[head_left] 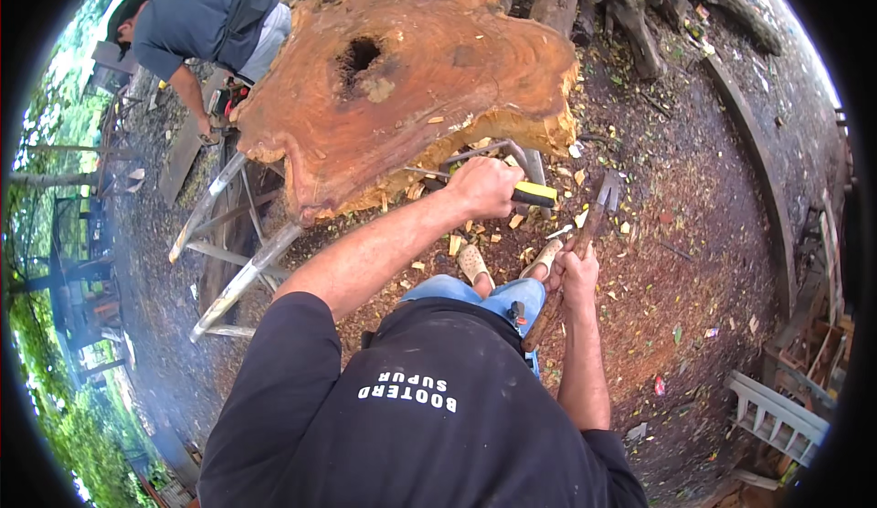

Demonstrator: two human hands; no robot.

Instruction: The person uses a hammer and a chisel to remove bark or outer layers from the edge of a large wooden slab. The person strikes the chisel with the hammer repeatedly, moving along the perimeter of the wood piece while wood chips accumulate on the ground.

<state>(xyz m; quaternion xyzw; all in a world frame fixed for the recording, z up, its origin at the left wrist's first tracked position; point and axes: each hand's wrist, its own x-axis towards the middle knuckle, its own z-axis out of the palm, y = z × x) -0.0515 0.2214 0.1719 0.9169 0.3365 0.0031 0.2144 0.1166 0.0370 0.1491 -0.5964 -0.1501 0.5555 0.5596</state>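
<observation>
A large reddish-brown wood slab (475, 74) with a dark hole lies raised on a metal frame before me. My left hand (491, 187) is closed round a chisel with a yellow-and-black handle (535, 195); its thin metal end points left, toward the slab's pale, chipped near edge. Lower and to the right, my right hand (575, 275) grips a long wooden-handled tool (592, 225). That tool's grey metal head (609, 190) points away from me; whether it is a hammer or a hatchet I cannot make out.
At the far left a co-worker (196, 28) bends over a red power tool (236, 97) beside the slab. Metal legs (247, 270) stand out at the left. Wood chips lie round my feet. Roots (630, 15), a long plank (758, 161) and a grey ladder-like piece (776, 417) are at the right.
</observation>
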